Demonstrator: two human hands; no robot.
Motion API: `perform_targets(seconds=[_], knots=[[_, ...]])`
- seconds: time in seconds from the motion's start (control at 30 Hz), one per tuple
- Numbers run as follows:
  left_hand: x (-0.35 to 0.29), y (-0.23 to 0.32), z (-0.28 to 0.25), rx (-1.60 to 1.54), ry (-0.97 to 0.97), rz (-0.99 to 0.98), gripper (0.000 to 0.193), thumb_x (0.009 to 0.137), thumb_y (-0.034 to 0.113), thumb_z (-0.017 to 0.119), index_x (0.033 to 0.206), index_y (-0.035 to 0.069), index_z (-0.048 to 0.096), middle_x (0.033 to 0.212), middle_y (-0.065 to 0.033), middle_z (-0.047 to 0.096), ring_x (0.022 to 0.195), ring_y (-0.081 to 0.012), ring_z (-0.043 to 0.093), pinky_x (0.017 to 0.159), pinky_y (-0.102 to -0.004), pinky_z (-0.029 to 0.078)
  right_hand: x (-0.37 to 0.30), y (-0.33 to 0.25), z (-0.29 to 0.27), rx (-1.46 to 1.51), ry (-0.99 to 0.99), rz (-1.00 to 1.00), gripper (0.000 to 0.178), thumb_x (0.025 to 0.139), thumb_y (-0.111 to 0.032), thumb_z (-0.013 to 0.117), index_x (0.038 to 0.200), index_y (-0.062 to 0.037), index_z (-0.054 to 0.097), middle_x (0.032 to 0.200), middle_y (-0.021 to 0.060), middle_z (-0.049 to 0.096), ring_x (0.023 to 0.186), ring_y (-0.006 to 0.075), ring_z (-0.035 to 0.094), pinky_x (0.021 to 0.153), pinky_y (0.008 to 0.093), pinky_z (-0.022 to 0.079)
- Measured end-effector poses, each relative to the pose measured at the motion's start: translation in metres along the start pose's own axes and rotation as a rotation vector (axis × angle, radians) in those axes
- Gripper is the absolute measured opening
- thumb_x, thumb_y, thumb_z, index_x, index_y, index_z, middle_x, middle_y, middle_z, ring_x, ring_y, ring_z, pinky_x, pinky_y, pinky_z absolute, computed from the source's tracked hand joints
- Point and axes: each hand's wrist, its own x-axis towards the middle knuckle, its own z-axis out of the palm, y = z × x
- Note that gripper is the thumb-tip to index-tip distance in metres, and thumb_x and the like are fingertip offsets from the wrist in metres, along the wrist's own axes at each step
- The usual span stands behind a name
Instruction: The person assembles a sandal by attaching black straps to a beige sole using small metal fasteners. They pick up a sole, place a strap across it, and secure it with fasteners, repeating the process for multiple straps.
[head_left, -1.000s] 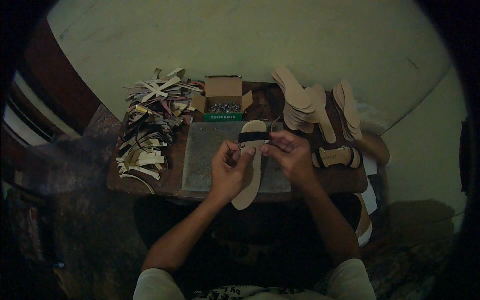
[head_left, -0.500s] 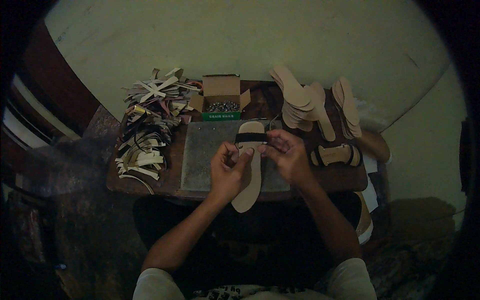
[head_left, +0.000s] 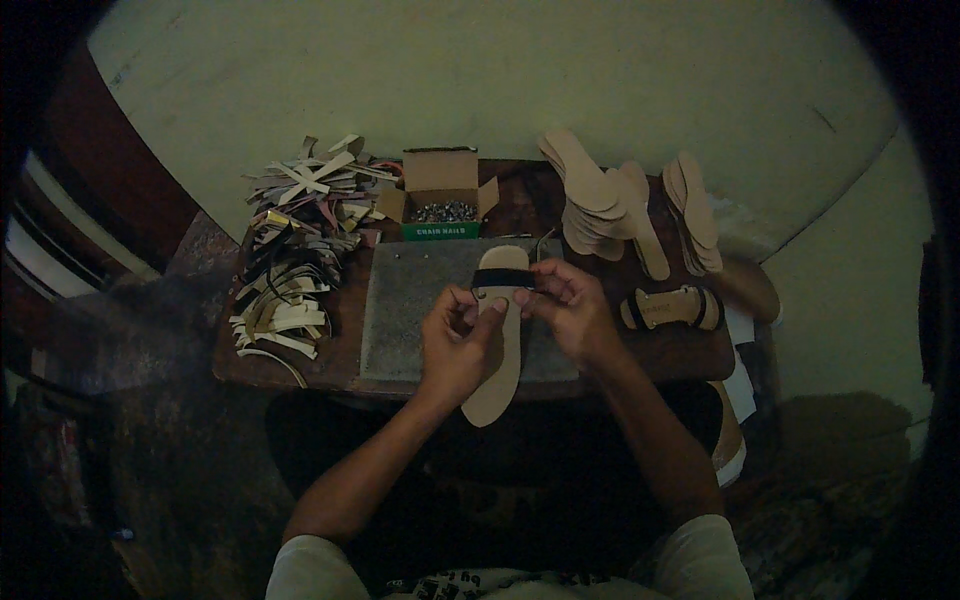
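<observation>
A beige sandal sole [head_left: 493, 385] is held in front of me, its rounded far end above the grey slab and its narrower near end past the table's edge. Across its far part runs a black strap [head_left: 503, 277]. My left hand [head_left: 458, 345] grips the sole from the left, thumb flat on its top and fingers curled at the strap's left end. On the other side my right hand [head_left: 577, 315] pinches the strap's right end at the sole's edge, with the thumb near the sole. The fingertips underneath are hidden.
A grey slab [head_left: 410, 320] lies on the brown wooden table [head_left: 690, 365]. At left is a heap of strap offcuts [head_left: 290, 270]. Behind the slab stands an open green box [head_left: 441, 231] of nails. Stacked soles [head_left: 590, 195] and a strapped sole [head_left: 672, 309] lie right, near another person's arm [head_left: 750, 290].
The sole's far end has dropped very slightly toward me, and the strap with it. Both hands keep the same grip.
</observation>
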Motion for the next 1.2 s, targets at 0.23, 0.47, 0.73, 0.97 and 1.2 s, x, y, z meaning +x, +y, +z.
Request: perform_targets(seconds=[0.23,0.47,0.73,0.97,1.2], knots=[[0.0,0.0,0.002,-0.044,0.02,-0.038,0.023,0.091,0.011,0.067,0.083,0.01,0.045,0.07,0.0021,0.053,0.059,-0.0043,0.049,0.05,-0.0226,0.038,-0.002,0.001,0.007,0.05,0.072,0.035,0.022,0.084,-0.004,0.073,0.103,0.0002,0.061,0.091,0.0071,0.067,0.083,0.0118,0.063,0.072,0.0258,0.052],[0.007,-0.002,0.0,-0.296,0.077,-0.173,0.024,0.091,0.012,0.067,0.082,0.012,0.045,0.072,0.0023,0.053,0.057,-0.0036,0.046,0.048,-0.0221,0.036,-0.005,0.001,0.016,-0.006,0.116,0.018,0.021,0.083,-0.01,0.077,0.096,-0.0003,0.064,0.089,0.0051,0.067,0.08,0.0093,0.061,0.071,0.0246,0.05],[0.004,-0.001,0.0,-0.249,0.047,-0.169,0.024,0.092,0.014,0.067,0.082,0.012,0.045,0.073,0.0029,0.053,0.06,-0.0035,0.046,0.051,-0.0214,0.036,-0.005,0.009,0.017,-0.021,0.092,0.009,0.017,0.09,-0.018,0.069,0.09,-0.002,0.064,0.081,-0.0004,0.063,0.073,0.0061,0.055,0.065,0.0223,0.044],[0.001,0.001,0.002,-0.158,0.024,-0.12,0.025,0.093,0.014,0.066,0.082,0.012,0.044,0.071,0.0032,0.051,0.057,-0.0034,0.044,0.05,-0.0218,0.034,-0.008,0.01,0.022,-0.063,0.133,-0.032,0.016,0.091,-0.017,0.067,0.091,-0.0023,0.062,0.081,-0.0001,0.061,0.076,0.0059,0.054,0.068,0.0235,0.044],[0.001,0.005,-0.001,-0.246,0.018,-0.204,0.022,0.093,0.012,0.065,0.085,0.012,0.044,0.076,0.0023,0.054,0.062,-0.0036,0.047,0.052,-0.0221,0.037,-0.011,0.006,0.031,-0.139,0.198,-0.181,0.013,0.089,-0.011,0.069,0.092,-0.0015,0.061,0.087,0.0024,0.062,0.082,0.0084,0.057,0.073,0.0254,0.047]])
